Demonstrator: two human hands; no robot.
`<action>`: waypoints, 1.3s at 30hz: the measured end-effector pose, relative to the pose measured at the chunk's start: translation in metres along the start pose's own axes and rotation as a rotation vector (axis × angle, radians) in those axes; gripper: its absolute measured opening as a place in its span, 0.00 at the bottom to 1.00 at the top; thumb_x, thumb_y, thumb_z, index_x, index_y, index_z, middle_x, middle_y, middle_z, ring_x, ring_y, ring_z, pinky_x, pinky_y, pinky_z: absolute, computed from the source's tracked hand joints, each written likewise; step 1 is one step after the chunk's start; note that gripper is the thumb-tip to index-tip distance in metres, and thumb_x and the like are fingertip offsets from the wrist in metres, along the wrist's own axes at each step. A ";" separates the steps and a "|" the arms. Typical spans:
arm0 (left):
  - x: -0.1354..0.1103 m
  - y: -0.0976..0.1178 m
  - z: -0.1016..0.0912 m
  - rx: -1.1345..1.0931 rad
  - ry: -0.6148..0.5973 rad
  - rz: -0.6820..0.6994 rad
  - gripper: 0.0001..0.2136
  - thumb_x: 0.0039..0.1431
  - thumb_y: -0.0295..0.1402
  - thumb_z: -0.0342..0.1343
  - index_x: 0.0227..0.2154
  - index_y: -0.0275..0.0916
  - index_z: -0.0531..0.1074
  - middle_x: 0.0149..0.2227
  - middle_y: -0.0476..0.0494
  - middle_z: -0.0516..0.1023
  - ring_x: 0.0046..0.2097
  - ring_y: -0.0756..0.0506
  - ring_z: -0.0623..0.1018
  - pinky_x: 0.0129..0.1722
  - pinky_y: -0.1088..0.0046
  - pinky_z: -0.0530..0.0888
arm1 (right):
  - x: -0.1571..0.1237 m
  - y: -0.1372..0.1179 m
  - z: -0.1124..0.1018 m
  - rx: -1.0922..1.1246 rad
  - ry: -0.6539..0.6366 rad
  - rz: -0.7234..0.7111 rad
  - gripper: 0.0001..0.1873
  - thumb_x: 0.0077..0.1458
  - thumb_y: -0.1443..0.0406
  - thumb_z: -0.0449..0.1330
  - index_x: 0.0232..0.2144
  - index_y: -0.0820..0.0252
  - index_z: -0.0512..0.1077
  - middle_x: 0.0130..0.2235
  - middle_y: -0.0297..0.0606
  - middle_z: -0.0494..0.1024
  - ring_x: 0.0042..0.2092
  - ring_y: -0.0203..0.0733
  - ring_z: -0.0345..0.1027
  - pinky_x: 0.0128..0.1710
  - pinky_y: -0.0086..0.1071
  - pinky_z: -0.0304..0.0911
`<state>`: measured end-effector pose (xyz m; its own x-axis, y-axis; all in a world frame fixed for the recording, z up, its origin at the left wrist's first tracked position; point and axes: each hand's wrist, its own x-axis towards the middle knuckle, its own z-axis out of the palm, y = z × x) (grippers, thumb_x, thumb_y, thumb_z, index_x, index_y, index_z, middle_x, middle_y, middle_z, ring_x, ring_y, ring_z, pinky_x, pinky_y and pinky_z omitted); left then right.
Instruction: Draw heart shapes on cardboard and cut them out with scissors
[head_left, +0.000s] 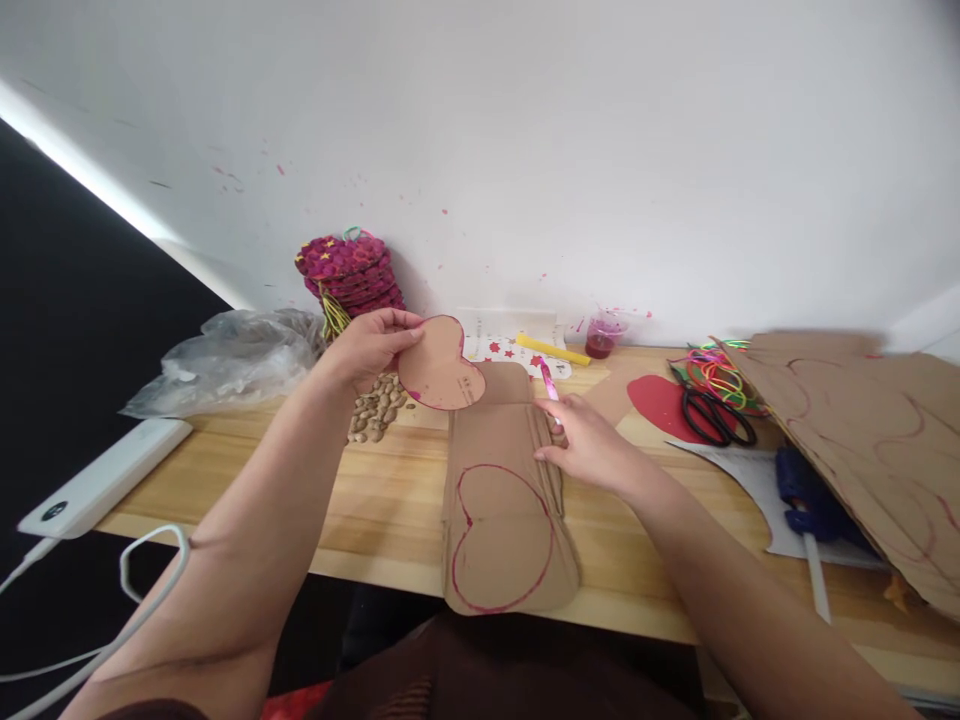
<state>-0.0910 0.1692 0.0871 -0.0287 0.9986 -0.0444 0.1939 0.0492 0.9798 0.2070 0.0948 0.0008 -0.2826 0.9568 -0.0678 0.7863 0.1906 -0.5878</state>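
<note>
My left hand is closed on a heart-shaped cardboard cut-out with a pink edge, lifted above the table. My right hand grips a pink marker that points away from me, and its fingers rest on the right edge of a long cardboard strip. A pink heart outline is drawn on the near part of that strip, which overhangs the wooden table.
Behind my left hand lie pale nuts, a plastic bag and stacked magenta hearts. On the right are black scissors, coloured rubber bands, a red paper heart, a blue glue gun and marked cardboard sheets. A power bank sits left.
</note>
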 end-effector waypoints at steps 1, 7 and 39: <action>0.000 -0.003 0.006 0.004 -0.024 -0.022 0.18 0.43 0.36 0.72 0.35 0.38 0.73 0.28 0.51 0.74 0.27 0.51 0.71 0.27 0.76 0.67 | 0.000 0.000 0.000 0.000 0.002 0.000 0.37 0.54 0.68 0.72 0.65 0.59 0.68 0.58 0.54 0.70 0.50 0.52 0.73 0.49 0.46 0.72; 0.003 -0.035 0.060 0.112 -0.172 -0.095 0.11 0.52 0.32 0.67 0.37 0.38 0.74 0.27 0.50 0.75 0.25 0.51 0.70 0.25 0.76 0.64 | 0.001 -0.001 0.000 0.009 0.018 -0.001 0.40 0.53 0.67 0.72 0.67 0.59 0.66 0.59 0.53 0.70 0.49 0.51 0.74 0.50 0.46 0.72; 0.003 -0.076 0.090 0.449 -0.128 0.188 0.05 0.58 0.34 0.61 0.35 0.40 0.79 0.32 0.48 0.80 0.34 0.46 0.76 0.36 0.71 0.70 | -0.002 -0.004 -0.001 -0.037 0.016 0.034 0.39 0.53 0.65 0.73 0.65 0.62 0.66 0.58 0.54 0.67 0.52 0.54 0.72 0.52 0.48 0.71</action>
<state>-0.0174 0.1704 -0.0049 0.1625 0.9839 0.0740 0.5875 -0.1567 0.7939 0.2049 0.0926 0.0046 -0.2464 0.9663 -0.0740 0.8154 0.1654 -0.5548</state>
